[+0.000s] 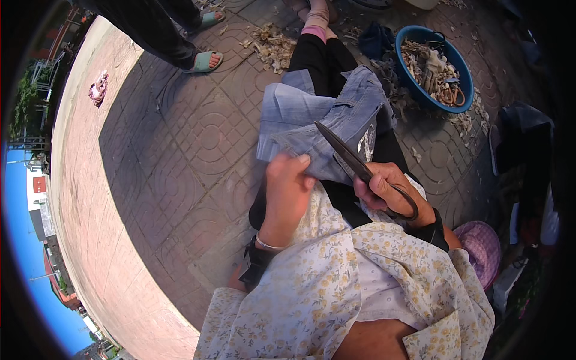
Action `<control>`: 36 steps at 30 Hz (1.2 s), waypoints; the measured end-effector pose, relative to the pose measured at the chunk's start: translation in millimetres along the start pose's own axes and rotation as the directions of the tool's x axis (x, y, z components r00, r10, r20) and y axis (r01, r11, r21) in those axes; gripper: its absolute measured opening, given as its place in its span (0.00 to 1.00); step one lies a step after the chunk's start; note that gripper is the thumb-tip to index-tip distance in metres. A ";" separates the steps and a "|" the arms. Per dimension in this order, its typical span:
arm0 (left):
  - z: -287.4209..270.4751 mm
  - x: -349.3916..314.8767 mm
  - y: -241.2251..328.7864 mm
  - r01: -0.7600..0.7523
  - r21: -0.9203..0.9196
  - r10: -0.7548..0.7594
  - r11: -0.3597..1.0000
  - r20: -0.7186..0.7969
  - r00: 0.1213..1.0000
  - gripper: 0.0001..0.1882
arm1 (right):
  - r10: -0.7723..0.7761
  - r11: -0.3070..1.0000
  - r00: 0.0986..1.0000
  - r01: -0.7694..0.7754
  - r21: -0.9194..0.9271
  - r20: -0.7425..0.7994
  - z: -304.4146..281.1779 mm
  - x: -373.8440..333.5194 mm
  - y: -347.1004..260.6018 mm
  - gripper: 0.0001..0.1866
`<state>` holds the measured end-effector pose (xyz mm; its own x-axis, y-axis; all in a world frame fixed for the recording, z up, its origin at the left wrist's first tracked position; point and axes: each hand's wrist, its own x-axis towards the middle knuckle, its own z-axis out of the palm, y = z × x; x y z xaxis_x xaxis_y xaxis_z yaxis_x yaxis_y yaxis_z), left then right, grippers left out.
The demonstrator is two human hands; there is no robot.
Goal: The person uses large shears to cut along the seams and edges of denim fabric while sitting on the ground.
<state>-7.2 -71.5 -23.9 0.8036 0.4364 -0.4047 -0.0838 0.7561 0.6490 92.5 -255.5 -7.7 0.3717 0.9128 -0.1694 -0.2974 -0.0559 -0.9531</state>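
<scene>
At nine o'clock, far off, you have a white building with a red panel (39, 184), its detail too small to read. On the sunlit paving at ten o'clock lies a crumpled pinkish bundle (98, 89). At eleven o'clock, another person in dark trousers (150, 30) stands in pale green sandals (207, 62); just left of twelve, a heap of pale scraps (273, 48) lies on the paving.

Your left hand (288, 186) is near the centre, fingers curled, thumb and fingers pinching the near edge of the denim (300, 120). That denim lies across your dark-clad legs toward twelve o'clock, with a pale, shiny strip on its right part.

Your right hand (387, 189), just right of centre, is closed around the handles of the dark scissors (345, 147). Their tips point to eleven o'clock, over the denim; you cannot tell whether the blades bite it.

At two o'clock, the blue basin (429, 101) holds scraps and a tan looped handle (459, 96). At four sits a pink checked hat (477, 252).
</scene>
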 end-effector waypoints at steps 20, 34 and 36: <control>-15.8 9.0 6.2 0.158 -0.107 -0.167 0.982 -0.088 0.982 0.08 | 0.127 0.992 0.989 -0.125 -0.034 0.072 -7.3 -9.5 -2.9 0.27; -2.6 1.1 9.9 -0.009 0.066 0.016 0.998 -0.101 0.995 0.05 | 0.230 0.973 0.961 -0.228 -0.032 0.152 -9.0 -7.4 -3.2 0.27; -2.0 0.5 10.0 -0.020 0.075 0.027 0.997 -0.097 0.995 0.05 | 0.233 0.972 0.960 -0.232 -0.024 0.155 -9.2 -7.7 -2.7 0.27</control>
<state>-8.9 -62.7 -19.0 0.7400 0.5022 -0.4475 -0.0558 0.7088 0.7032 98.5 -266.1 -6.1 0.1510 0.9259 -0.3463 -0.3540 -0.2764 -0.8935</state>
